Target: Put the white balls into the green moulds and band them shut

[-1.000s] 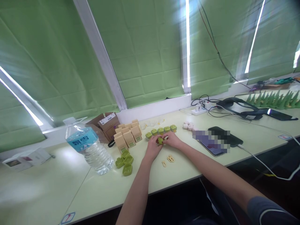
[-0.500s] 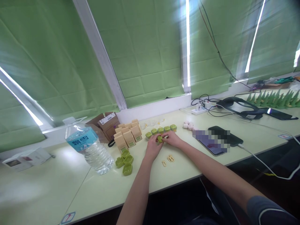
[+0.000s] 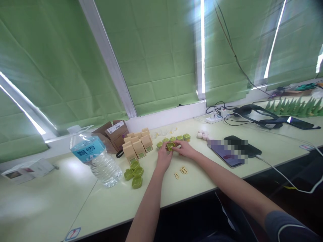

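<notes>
Between my two hands is a small green square cup (image 3: 171,146), its hollow side turned toward me. My left hand (image 3: 164,155) grips it from the left, and the fingers of my right hand (image 3: 183,148) close on its right side. Just behind them stands a row of small green pieces (image 3: 179,137) with yellowish parts, partly hidden by my fingers. Several cream loop-shaped pieces (image 3: 184,170) lie on the table nearer to me. To the left, several more green cups (image 3: 138,171) sit in a cluster, one of them flower-shaped.
Beige bag-shaped pieces (image 3: 138,148) stand before a cardboard box (image 3: 116,134). A large water bottle (image 3: 97,158) is at left. Pale pink pieces (image 3: 202,135), a phone (image 3: 223,154), a black device (image 3: 243,146) with a white cable and a power strip (image 3: 214,118) lie to the right.
The green cup has been turned in my hands, so its hollow side now shows. Both hands stay in nearly the same place.
</notes>
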`<action>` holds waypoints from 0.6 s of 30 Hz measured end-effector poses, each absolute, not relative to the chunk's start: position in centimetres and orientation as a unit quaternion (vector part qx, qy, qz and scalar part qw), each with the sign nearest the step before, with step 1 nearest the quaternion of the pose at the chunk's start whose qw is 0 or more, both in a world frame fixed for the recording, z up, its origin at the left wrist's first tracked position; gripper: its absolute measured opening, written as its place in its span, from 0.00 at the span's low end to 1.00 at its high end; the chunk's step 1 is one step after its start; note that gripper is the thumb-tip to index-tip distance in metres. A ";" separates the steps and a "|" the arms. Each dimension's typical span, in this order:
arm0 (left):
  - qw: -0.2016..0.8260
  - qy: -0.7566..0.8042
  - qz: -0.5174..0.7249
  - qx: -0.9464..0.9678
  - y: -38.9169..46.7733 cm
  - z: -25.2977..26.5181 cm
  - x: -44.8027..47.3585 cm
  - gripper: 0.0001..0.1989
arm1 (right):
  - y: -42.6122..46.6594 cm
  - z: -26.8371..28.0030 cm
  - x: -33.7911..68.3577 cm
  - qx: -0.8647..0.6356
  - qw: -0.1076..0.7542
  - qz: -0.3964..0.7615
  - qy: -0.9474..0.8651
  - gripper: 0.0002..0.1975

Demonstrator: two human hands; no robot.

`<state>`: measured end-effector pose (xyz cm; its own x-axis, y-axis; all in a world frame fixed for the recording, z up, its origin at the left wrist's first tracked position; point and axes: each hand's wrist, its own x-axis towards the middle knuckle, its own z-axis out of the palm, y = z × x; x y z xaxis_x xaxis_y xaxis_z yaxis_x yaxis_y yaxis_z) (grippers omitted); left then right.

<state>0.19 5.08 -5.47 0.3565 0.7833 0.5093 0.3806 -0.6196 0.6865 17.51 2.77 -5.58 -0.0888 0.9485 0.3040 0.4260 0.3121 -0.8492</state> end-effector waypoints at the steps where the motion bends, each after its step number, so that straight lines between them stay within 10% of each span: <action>1: 0.237 0.367 0.427 0.792 5.0 -5.4 0.2 0.18 | 2.7 -5.6 17.4 -0.509 0.437 0.295 -0.680 0.21; 18: 0.263 0.360 0.410 0.796 5.0 -5.5 0.4 0.15 | 3.1 -6.3 17.6 -0.531 0.440 0.186 -0.700 0.17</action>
